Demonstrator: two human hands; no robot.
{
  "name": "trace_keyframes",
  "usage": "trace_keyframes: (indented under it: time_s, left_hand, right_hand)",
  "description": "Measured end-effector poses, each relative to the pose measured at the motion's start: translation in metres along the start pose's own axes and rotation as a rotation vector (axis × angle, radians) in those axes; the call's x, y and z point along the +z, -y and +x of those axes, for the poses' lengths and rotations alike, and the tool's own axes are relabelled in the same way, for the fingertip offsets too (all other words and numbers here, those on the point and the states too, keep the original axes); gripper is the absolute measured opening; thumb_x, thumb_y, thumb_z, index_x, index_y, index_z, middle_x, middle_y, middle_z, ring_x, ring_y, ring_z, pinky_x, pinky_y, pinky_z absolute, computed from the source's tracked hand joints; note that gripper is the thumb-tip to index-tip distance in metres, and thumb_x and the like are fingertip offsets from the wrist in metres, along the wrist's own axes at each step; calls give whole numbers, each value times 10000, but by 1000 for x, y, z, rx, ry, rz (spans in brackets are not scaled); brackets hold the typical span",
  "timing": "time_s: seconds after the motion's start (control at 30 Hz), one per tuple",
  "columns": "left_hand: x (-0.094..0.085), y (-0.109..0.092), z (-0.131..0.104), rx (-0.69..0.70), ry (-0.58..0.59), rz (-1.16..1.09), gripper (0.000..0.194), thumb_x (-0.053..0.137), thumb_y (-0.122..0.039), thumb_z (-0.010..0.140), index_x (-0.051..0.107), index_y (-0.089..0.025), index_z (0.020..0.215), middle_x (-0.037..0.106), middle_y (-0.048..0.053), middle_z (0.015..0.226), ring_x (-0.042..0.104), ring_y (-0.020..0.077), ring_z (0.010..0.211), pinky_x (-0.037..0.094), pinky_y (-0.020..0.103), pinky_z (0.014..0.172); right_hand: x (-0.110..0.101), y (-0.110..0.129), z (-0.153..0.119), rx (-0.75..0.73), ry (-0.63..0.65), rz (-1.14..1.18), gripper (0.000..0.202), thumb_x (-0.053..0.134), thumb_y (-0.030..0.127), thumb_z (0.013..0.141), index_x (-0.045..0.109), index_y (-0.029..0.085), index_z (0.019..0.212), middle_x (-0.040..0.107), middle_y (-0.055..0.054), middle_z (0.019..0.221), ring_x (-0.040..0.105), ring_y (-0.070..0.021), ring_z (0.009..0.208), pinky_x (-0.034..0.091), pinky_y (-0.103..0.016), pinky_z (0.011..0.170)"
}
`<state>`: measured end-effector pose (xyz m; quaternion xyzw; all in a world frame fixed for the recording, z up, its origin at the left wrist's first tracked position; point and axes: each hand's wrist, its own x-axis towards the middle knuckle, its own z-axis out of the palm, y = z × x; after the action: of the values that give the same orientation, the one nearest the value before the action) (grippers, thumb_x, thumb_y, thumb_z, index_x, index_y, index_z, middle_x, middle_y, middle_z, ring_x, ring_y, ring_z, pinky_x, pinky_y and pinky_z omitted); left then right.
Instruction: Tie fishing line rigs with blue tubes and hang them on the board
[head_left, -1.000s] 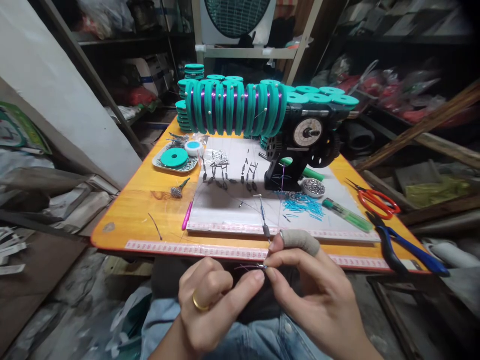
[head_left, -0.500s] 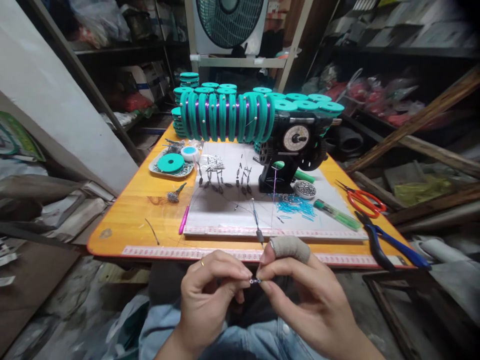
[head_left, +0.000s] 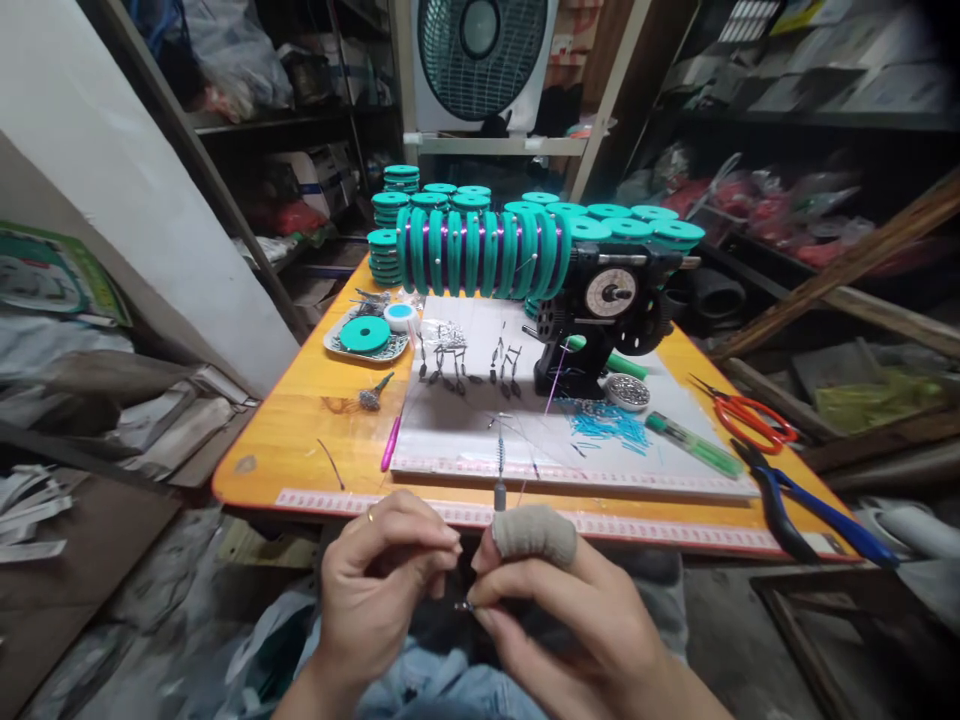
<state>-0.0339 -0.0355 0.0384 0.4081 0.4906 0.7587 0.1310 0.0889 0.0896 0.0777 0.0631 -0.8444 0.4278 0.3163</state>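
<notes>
Just past the table's front edge, my right hand pinches a tiny metal piece, which looks like a fishing swivel, between thumb and fingertip. A grey cloth sleeve wraps one of its fingers. My left hand, with a ring on it, is closed in a pinch slightly apart from the swivel; whatever is between those fingertips is too fine to make out. Beyond my hands a dark weight with a coiled spring hangs over the ruler strip. A thin purple line runs down from the black winding machine.
Green spools fill the machine's shaft, with more stacked behind. On the white board lie dark weights, blue tubes and a bowl of metal bits. Red-handled scissors and blue pliers lie right; a tray stands left.
My hands have drawn apart; the left no longer touches the swivel, which stays in my right hand. The camera view has shifted, so the table sits lower and further right.
</notes>
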Motion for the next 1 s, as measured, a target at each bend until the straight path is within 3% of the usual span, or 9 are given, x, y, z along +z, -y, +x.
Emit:
trace_keyframes:
  time_s: [0.2,0.3,0.4,0.53,0.63,0.73,0.83,0.9,1.0]
  left_hand:
    - [-36,-3,-4,215,-85,191,236,658,-56,867,691,-237,1013,634,-23,766,593,109,681,513,201,588]
    - [-84,-2,2,302,-46,819,295,632,-10,857,693,-214,1062,669,38,967,624,164,925,505,302,840]
    - [-128,3,3,249,188,1255,431,620,-93,883,604,-221,1294,634,111,1321,514,301,1280,374,504,1070]
    - [-153,14,-11,322,226,1190,542,680,-73,837,593,-258,1340,687,84,1280,583,288,1254,430,456,1041]
    - [-141,18,-27,428,64,1047,445,660,0,814,710,-299,1140,769,19,1058,685,229,1097,510,387,972]
    - [-99,16,-40,403,-200,859,333,682,21,795,703,-232,1011,715,28,1002,715,184,941,582,316,839]
    - [-46,13,-46,233,-374,570,127,577,-100,927,585,-218,972,616,-10,862,703,131,738,590,230,580]
    - [-17,10,-46,16,-422,109,73,655,-189,901,600,-222,867,652,-33,813,721,132,720,609,232,609]
    - [8,4,-41,-165,-560,-167,135,740,-230,839,620,-201,785,701,-27,786,750,143,742,606,183,622]
  right_hand:
    - [27,-3,9,-89,-58,-47,250,602,-56,767,662,116,939,643,-67,931,634,-115,913,526,-155,842]
    - [30,-8,11,-126,-58,-105,246,596,-42,789,655,117,967,647,-83,968,638,-120,954,521,-146,888]
    - [26,-15,7,-103,-30,-156,230,597,-18,813,647,139,974,638,-85,987,646,-120,971,521,-134,895]
    - [22,-20,-2,-65,-20,-205,214,621,35,832,628,185,985,623,-69,997,658,-116,937,534,-129,861]
    - [23,-21,-5,-62,-34,-246,216,643,58,829,624,194,997,610,-64,1002,655,-116,932,532,-123,852]
    - [29,-22,-3,-46,-63,-234,209,634,52,834,617,189,991,596,-64,1004,641,-117,940,529,-140,854]
    - [36,-23,0,-11,-121,-194,190,616,50,848,615,189,977,588,-57,1003,623,-114,951,524,-159,849]
    - [39,-23,1,14,-158,-161,183,608,52,853,614,193,969,589,-51,1002,614,-113,962,521,-169,847]
    - [38,-22,-2,71,-190,-119,169,606,65,859,612,205,953,600,-33,987,615,-109,956,516,-179,834]
